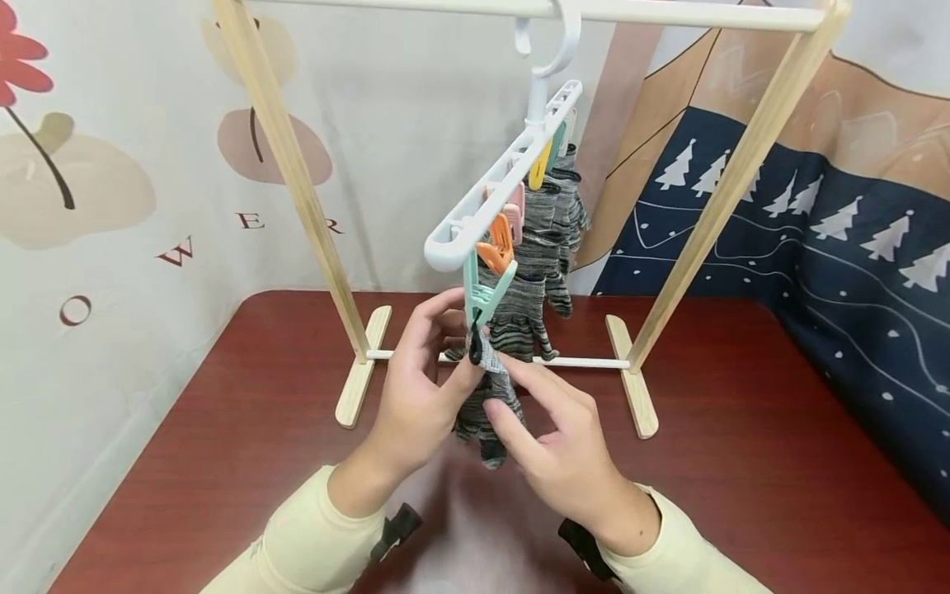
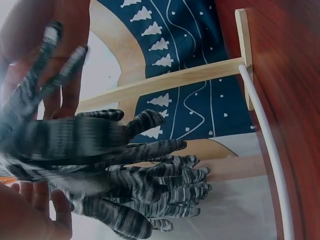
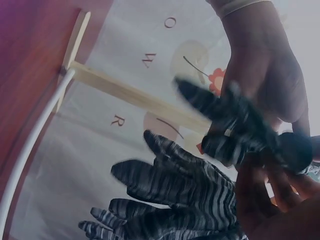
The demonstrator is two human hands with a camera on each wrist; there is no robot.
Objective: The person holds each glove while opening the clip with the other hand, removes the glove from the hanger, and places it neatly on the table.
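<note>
A grey-and-black striped knit glove [image 1: 491, 412] hangs fingers down under the near end of the white clip hanger [image 1: 493, 186]. Its cuff is at the jaws of a mint-green clothespin [image 1: 486, 299]. My left hand [image 1: 419, 396] pinches the cuff from the left, thumb in front, just below the clothespin. From the right, my right hand [image 1: 564, 441] pinches the same glove between thumb and index finger. Behind it, more striped gloves [image 1: 545, 239] hang in a row from the hanger. Both wrist views show the near glove blurred, its fingers splayed.
An orange clothespin [image 1: 500, 245], a pink one [image 1: 514, 212] and a yellow one [image 1: 540, 167] sit farther along the hanger. It hooks over the top bar [image 1: 683, 13] of a wooden rack [image 1: 293, 173] standing on the dark red table [image 1: 245, 429]. Printed cloth and wall lie behind.
</note>
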